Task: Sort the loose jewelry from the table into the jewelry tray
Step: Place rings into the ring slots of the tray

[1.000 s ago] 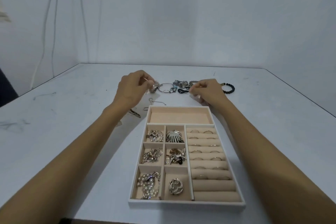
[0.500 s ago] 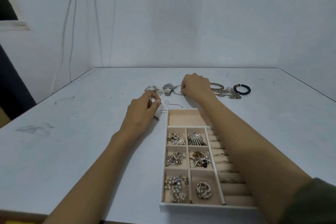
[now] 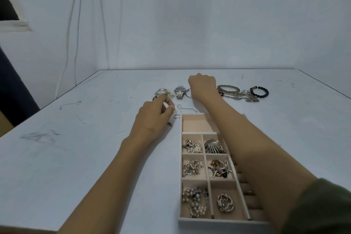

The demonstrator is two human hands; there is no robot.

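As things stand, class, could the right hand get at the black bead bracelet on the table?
Probably yes: only flat chain bracelets lie between the right hand and the black bead bracelet, and nothing covers it.

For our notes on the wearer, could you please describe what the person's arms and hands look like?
The left hand and right hand are bare: no gloves, and no ring, watch or bracelet shows. The left arm is uncovered to the frame edge. The right arm has an olive-green sleeve near the elbow, with the forearm uncovered.
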